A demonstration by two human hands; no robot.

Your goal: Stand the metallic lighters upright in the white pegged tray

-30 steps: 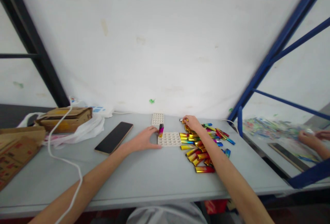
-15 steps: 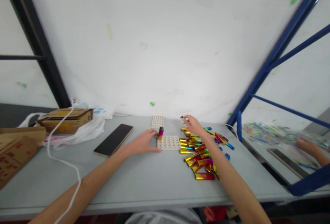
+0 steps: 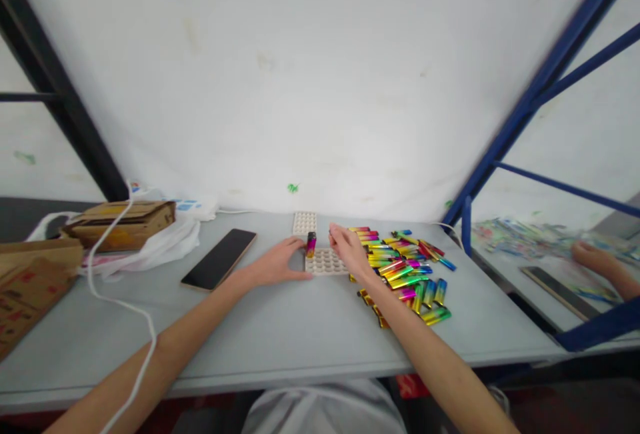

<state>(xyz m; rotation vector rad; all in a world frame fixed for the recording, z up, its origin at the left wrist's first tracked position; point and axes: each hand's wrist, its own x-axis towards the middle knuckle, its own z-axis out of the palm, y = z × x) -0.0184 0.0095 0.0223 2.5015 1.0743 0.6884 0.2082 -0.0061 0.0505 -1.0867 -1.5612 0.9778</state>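
Note:
A white tray with rows of holes (image 3: 325, 263) lies on the table, with one purple and gold lighter (image 3: 311, 245) standing upright at its left end. Thumb and fingers spread, my left hand (image 3: 283, 261) rests at the tray's left edge, close beside that lighter. My right hand (image 3: 349, 249) is closed over the tray's right part, its fingers pinched round a lighter that is mostly hidden. Under and beside my right forearm lies a loose pile of shiny, many-coloured lighters (image 3: 407, 281).
Behind stands a second white holed tray (image 3: 305, 222) near the wall. To the left are a phone (image 3: 220, 259), a plastic bag (image 3: 165, 247), cardboard boxes (image 3: 123, 224) and a white cable (image 3: 120, 304). At right, beyond a blue frame (image 3: 505, 127), another person's hand (image 3: 593, 262) shows.
My right hand has moved left from above the pile to over the tray, carrying a lighter. My left hand keeps its place at the tray. The camera view has shifted slightly.

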